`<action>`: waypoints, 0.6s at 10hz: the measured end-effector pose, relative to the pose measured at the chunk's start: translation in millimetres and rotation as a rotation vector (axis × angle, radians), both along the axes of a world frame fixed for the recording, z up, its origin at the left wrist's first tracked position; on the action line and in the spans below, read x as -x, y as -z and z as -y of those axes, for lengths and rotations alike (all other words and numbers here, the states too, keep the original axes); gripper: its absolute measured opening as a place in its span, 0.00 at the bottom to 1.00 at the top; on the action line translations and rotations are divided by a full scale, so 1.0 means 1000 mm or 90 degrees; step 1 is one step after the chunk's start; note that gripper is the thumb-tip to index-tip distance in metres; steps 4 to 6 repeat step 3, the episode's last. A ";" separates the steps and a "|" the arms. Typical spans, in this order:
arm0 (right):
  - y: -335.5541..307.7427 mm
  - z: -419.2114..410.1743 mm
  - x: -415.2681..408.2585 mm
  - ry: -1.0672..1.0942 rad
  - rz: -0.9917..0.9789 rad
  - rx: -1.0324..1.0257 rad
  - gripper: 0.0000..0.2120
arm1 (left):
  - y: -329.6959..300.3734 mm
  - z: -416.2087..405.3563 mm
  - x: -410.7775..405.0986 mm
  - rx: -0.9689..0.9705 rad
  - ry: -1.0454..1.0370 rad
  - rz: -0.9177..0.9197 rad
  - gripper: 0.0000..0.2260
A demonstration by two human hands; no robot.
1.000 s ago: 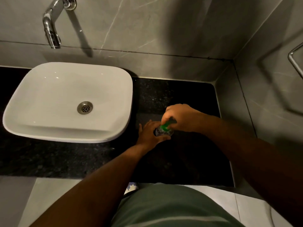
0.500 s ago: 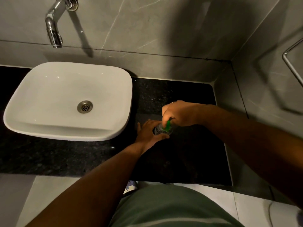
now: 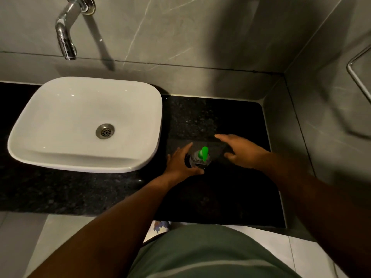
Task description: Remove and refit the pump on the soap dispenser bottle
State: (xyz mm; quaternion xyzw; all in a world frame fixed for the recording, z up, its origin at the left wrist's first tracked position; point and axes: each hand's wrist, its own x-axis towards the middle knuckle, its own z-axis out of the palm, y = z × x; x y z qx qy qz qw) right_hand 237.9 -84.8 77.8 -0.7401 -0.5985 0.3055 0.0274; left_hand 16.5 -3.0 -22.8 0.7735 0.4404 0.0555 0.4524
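Note:
A small clear soap dispenser bottle (image 3: 197,161) stands upright on the black granite counter (image 3: 230,193), just right of the basin. Its bright green pump (image 3: 203,153) sits on top of the bottle. My left hand (image 3: 181,163) wraps the bottle's body from the left and front. My right hand (image 3: 241,151) hovers just right of the pump, fingers spread, touching nothing.
A white basin (image 3: 60,157) sits on the counter's left part, under a chrome wall tap (image 3: 66,37). Grey tiled walls close the back and right sides. A metal rail (image 3: 357,73) juts from the right wall. The counter's front edge runs near my body.
My right hand, which gripped the green pump on the bottle, has let go, opened and drawn off to the right. The pump now shows in full. My left hand has kept its hold.

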 end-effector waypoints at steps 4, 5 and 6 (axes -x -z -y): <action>0.036 0.032 0.034 0.234 -0.085 -0.186 0.24 | -0.057 0.000 0.032 -0.038 -0.082 0.054 0.27; 0.036 0.032 0.034 0.234 -0.085 -0.186 0.24 | -0.057 0.000 0.032 -0.038 -0.082 0.054 0.27; 0.036 0.032 0.034 0.234 -0.085 -0.186 0.24 | -0.057 0.000 0.032 -0.038 -0.082 0.054 0.27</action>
